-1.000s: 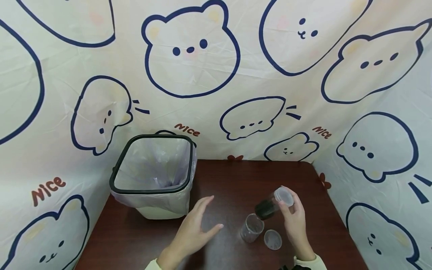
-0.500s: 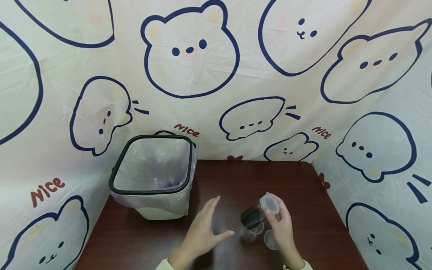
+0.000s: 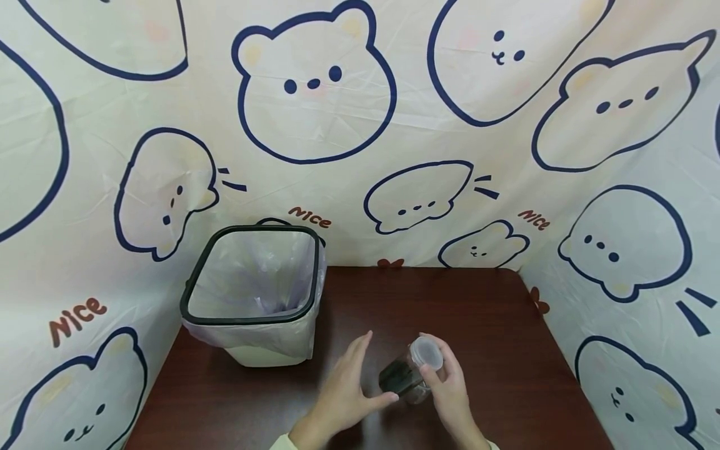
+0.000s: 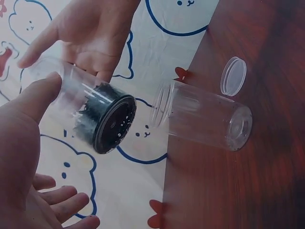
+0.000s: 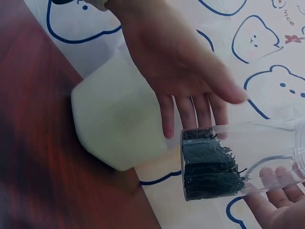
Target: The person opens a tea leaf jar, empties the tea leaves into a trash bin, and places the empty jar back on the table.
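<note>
My right hand (image 3: 452, 394) grips a clear plastic jar (image 3: 410, 369) near its white lid (image 3: 427, 353), holding it tilted above the table with the base toward the left. Dark green, shredded dry pieces (image 5: 207, 167) are gathered at the base end. My left hand (image 3: 345, 387) is spread beside that end, fingers extended and thumb apart, with its palm facing the jar. Under the held jar, an uncapped clear jar (image 4: 205, 114) stands upright on the table, partly covered in the head view. A loose clear lid (image 4: 233, 76) lies by it, hidden in the head view.
A pale bin (image 3: 270, 347) with a dark rim and a plastic liner stands on the left of the brown table (image 3: 478, 300). Cloth printed with cartoon animals (image 3: 315, 125) hangs behind the table and along its sides.
The right hand has carried the filled jar left and toward the body, over the uncapped jar. The left hand has shifted slightly right, so the jar's base now reaches it.
</note>
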Available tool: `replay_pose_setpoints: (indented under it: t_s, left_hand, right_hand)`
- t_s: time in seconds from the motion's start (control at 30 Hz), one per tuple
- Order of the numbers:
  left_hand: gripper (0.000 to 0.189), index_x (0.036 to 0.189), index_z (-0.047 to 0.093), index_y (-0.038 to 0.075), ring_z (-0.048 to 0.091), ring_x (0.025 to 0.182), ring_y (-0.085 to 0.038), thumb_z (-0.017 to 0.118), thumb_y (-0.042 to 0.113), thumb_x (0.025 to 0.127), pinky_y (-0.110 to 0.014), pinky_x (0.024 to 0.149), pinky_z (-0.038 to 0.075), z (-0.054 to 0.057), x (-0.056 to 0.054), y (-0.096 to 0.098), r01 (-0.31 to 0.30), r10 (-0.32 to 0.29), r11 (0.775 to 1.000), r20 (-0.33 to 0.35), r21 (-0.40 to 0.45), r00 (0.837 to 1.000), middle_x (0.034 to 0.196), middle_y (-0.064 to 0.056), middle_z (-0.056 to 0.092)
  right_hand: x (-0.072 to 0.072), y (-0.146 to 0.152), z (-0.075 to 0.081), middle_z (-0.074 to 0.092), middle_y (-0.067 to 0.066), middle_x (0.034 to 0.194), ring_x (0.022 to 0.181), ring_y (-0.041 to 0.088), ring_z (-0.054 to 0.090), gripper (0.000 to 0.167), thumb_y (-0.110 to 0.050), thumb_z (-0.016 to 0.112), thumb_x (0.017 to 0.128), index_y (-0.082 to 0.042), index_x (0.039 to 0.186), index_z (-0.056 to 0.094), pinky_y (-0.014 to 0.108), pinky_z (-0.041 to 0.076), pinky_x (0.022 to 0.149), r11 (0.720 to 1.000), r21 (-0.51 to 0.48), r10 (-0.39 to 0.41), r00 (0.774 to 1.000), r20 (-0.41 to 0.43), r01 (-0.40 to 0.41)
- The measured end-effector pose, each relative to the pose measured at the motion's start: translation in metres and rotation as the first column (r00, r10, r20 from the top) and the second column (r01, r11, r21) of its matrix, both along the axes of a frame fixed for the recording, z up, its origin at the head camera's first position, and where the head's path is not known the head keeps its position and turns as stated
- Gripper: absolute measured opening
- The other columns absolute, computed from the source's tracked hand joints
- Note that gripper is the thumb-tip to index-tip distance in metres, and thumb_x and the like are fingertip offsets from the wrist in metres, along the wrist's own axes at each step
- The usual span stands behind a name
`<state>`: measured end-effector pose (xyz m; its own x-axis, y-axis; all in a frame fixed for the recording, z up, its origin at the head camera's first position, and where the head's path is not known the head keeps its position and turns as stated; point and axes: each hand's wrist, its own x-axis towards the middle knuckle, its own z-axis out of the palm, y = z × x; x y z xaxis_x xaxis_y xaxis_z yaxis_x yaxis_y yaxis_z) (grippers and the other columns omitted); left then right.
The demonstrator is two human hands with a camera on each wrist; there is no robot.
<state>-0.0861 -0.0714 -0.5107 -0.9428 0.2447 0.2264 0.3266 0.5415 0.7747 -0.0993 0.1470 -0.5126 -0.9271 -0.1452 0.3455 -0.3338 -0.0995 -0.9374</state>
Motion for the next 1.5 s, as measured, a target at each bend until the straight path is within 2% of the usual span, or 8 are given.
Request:
replay_pose_setpoints:
  t_s: [0.13,0.27,0.5,0.87,1.03,1.2,1.33,1.5]
  left_hand:
    - [0.109,0.158,0.031,0.006,0.051,0.132,-0.037,0.086,0.054,0.076,-0.063,0.100,0.044,-0.003,0.000,0.002,-0.002,0.002,1.000,0.015,-0.025,1.000,0.155,-0.015,0.042]
    - [0.112,0.158,0.031,0.007,0.052,0.131,-0.038,0.081,0.064,0.075,-0.061,0.099,0.046,-0.005,0.000,0.005,0.007,-0.005,0.999,0.037,-0.053,0.999,0.156,-0.014,0.042]
    - [0.115,0.159,0.029,0.007,0.049,0.134,-0.040,0.082,0.063,0.075,-0.063,0.100,0.045,-0.008,-0.001,0.010,0.045,-0.041,0.998,0.090,-0.044,0.995,0.156,-0.017,0.041]
    - [0.114,0.160,0.027,0.010,0.051,0.133,-0.035,0.087,0.055,0.074,-0.060,0.100,0.046,-0.012,0.000,0.015,0.082,-0.080,0.996,0.076,-0.021,0.994,0.153,-0.014,0.045]
    - [0.102,0.156,0.034,0.006,0.055,0.127,-0.029,0.088,0.042,0.078,-0.052,0.100,0.049,-0.014,0.000,0.017,0.091,-0.091,0.996,0.050,0.002,0.995,0.149,-0.012,0.049]
    - [0.086,0.148,0.044,0.006,0.060,0.116,-0.017,0.086,0.037,0.080,-0.039,0.094,0.051,-0.016,-0.001,0.018,0.119,-0.124,0.991,0.073,0.064,0.990,0.138,-0.007,0.059]
    - [0.060,0.131,0.056,0.013,0.062,0.099,-0.006,0.085,0.033,0.082,-0.029,0.083,0.052,-0.019,-0.002,0.019,0.146,-0.155,0.982,0.079,0.117,0.985,0.120,0.002,0.067]
    - [0.043,0.113,0.059,0.019,0.059,0.086,-0.001,0.086,0.031,0.082,-0.024,0.076,0.051,-0.020,-0.002,0.018,0.138,-0.150,0.980,0.076,0.142,0.986,0.103,0.010,0.065]
  right_hand:
    - [0.003,-0.005,-0.004,0.066,0.016,0.125,0.111,0.013,0.062,0.049,-0.009,0.062,0.101,0.012,0.140,0.043,0.027,0.050,0.094,0.999,0.000,0.033,0.999,-0.016,-0.033]
    - [0.006,-0.010,-0.006,0.065,0.013,0.127,0.115,0.014,0.061,0.050,-0.013,0.061,0.102,0.013,0.141,0.041,0.027,0.050,0.096,0.998,-0.004,0.064,0.998,-0.014,-0.064]
    - [0.012,-0.017,-0.006,0.063,0.009,0.131,0.119,0.016,0.060,0.055,-0.017,0.061,0.103,0.013,0.142,0.038,0.028,0.048,0.101,0.995,-0.022,0.102,0.994,0.028,-0.101]
    - [0.018,-0.024,-0.005,0.060,0.006,0.134,0.123,0.017,0.057,0.051,-0.019,0.062,0.103,0.005,0.144,0.043,0.027,0.045,0.102,0.994,-0.054,0.103,0.992,0.072,-0.099]
    - [0.019,-0.026,-0.006,0.054,0.008,0.140,0.123,0.017,0.056,0.052,-0.020,0.062,0.103,0.007,0.143,0.044,0.027,0.046,0.102,0.996,-0.064,0.068,0.995,0.079,-0.063]
    - [0.019,-0.027,-0.009,0.051,0.007,0.140,0.123,0.017,0.056,0.053,-0.020,0.063,0.102,0.006,0.144,0.044,0.027,0.047,0.100,0.998,-0.057,0.034,0.995,0.091,-0.029]
    - [0.019,-0.027,-0.010,0.056,0.012,0.135,0.121,0.017,0.058,0.054,-0.014,0.063,0.102,0.009,0.144,0.039,0.030,0.049,0.100,0.994,-0.096,0.060,0.993,0.103,-0.050]
    - [0.017,-0.028,-0.009,0.060,0.024,0.131,0.120,0.017,0.060,0.048,-0.010,0.061,0.102,0.006,0.143,0.042,0.030,0.049,0.101,0.989,-0.121,0.091,0.992,0.088,-0.080]
